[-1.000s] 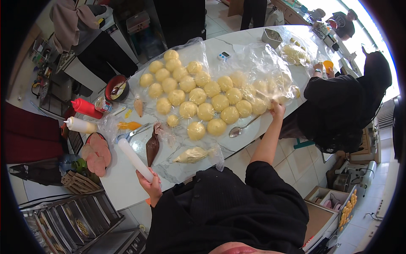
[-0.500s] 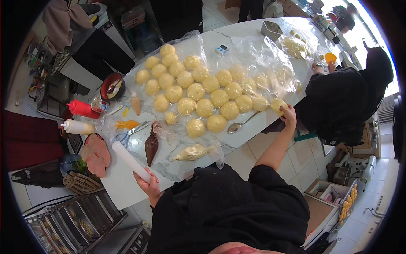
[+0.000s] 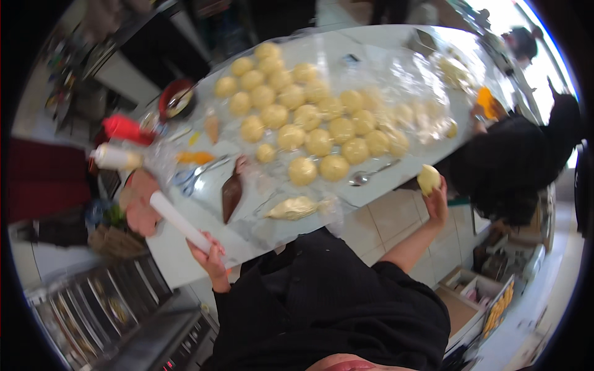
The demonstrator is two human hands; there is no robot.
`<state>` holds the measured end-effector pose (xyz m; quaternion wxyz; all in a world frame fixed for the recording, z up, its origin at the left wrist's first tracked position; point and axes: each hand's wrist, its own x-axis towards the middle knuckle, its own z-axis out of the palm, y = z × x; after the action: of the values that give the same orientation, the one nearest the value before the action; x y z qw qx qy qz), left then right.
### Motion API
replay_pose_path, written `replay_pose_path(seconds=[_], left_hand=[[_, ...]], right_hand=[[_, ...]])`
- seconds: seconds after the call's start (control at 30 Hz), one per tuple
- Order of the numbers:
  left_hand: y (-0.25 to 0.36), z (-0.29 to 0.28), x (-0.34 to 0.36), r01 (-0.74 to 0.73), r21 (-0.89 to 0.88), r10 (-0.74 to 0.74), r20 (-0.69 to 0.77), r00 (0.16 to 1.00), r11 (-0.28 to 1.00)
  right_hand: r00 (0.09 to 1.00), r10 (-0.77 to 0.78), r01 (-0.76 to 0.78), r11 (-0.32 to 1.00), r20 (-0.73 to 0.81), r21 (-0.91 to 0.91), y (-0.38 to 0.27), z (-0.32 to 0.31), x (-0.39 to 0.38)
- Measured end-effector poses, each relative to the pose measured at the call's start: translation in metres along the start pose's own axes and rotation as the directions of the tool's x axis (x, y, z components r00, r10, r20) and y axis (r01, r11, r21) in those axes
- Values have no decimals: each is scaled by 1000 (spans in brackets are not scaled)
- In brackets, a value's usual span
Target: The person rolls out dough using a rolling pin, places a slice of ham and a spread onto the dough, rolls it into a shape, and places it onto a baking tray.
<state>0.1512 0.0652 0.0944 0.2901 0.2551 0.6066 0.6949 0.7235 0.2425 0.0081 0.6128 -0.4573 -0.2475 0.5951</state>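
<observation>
In the head view, I take the marble-look table (image 3: pixel 173 256) as my landmark. My right hand (image 3: pixel 437 203) is past its near edge, above the floor, with the fingers curved and pinching one pale yellow dough piece (image 3: pixel 429 180). If this grip becomes loose, the dough could fall to the floor; if I squeeze too hard, its soft shape could be dented. My left hand (image 3: pixel 209 255) is over the table's near left part, fingers wrapped around the end of a smooth white rod (image 3: pixel 179 219). Its far end is near the pink flat rounds (image 3: pixel 141 201) on the table's left side, so a careless swing could push them; whether they touch, I cannot tell.

Across the middle of the table are many round, smooth dough balls (image 3: pixel 318 142), with thin, shiny, wrinkled plastic film (image 3: pixel 396 74) over them; pulling it may drag them, if it sticks. Nearer the table's front edge lies a shiny metal spoon (image 3: pixel 360 179), beside the balls.
</observation>
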Motion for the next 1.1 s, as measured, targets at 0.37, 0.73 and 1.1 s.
replay_pose_path(seconds=[0.37,0.73,1.1], left_hand=[[28,-195,19,-128,65,143,-364,920,990],[16,-389,11,-4,184,82,-421,903,983],[0,-398,16,68,339,5,-212,977,938]], right_hand=[[816,61,77,974,574,-213,74,196,-59],[156,703,418,590,694,-691,328,538,-290],[523,428,821,-21,737,-571,362,544,-337]])
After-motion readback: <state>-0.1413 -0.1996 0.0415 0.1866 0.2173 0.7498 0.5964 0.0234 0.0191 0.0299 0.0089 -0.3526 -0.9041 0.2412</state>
